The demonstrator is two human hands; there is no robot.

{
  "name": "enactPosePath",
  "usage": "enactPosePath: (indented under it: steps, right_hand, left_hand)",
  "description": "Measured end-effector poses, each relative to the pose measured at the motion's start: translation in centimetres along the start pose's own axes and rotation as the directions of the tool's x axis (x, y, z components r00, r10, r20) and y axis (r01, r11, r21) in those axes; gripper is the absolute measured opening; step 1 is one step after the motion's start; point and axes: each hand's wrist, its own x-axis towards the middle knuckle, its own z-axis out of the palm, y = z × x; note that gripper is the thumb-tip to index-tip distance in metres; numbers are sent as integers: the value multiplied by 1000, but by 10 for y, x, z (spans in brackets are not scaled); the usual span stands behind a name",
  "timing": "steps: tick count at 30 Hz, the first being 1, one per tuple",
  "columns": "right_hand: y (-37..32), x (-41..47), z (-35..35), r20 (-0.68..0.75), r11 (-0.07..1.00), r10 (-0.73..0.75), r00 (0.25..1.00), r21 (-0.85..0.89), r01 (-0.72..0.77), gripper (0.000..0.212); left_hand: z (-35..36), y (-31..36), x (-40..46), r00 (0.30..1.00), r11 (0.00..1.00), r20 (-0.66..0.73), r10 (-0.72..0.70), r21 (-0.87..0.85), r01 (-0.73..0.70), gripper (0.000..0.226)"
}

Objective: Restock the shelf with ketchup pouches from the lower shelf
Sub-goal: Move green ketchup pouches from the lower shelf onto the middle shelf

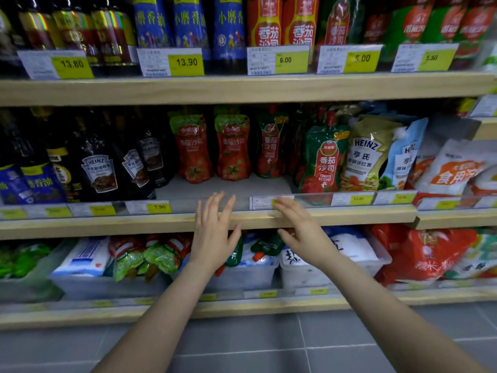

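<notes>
Two red ketchup pouches with green tops (194,150) (233,149) stand upright toward the back of the middle shelf (107,224), with bare grey shelf floor in front of them. More ketchup pouches (146,254) lie heaped in a clear bin on the lower shelf, and one dark green one (266,244) lies between my hands. My left hand (213,232) and my right hand (302,230) hover in front of the middle shelf's wooden edge, fingers spread and holding nothing.
Dark sauce bottles (96,162) stand left of the pouches; a green tomato ketchup pouch (324,160) and Heinz salad dressing bags (368,154) stand right. White salt bags (86,257) and red bags (427,251) fill the lower shelf. Bottles line the top shelf. Grey floor tiles lie below.
</notes>
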Motion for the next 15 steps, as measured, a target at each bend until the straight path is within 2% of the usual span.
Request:
enactPosePath:
  steps: [3, 5, 8, 11, 13, 15]
  right_hand:
    - [6, -32, 17, 53, 999, 22, 998, 35, -24, 46]
    - [16, -45, 32, 108, 997, 64, 992, 32, -68, 43]
    - [34, -40, 53, 163, 992, 122, 979, -28, -119, 46]
    - [44, -23, 76, 222, 983, 122, 968, -162, -86, 52]
    - [48, -15, 91, 245, 963, 121, 962, -262, -54, 54]
    - [52, -12, 102, 226, 947, 139, 964, -316, -62, 52]
  left_hand:
    - [16, 3, -36, 990, 982, -31, 141, -123, -144, 45]
    - [32, -1, -57, 981, 967, 48, 189, -181, -177, 42]
    - [54, -13, -66, 957, 992, 283, 65, -121, -31, 56]
    - [73, -28, -72, 873, 994, 488, -18, -88, 70, 71]
    - [79, -32, -77, 852, 991, 523, -17, -102, 82, 75]
    - [80, -34, -79, 862, 988, 507, -14, -126, 90, 75]
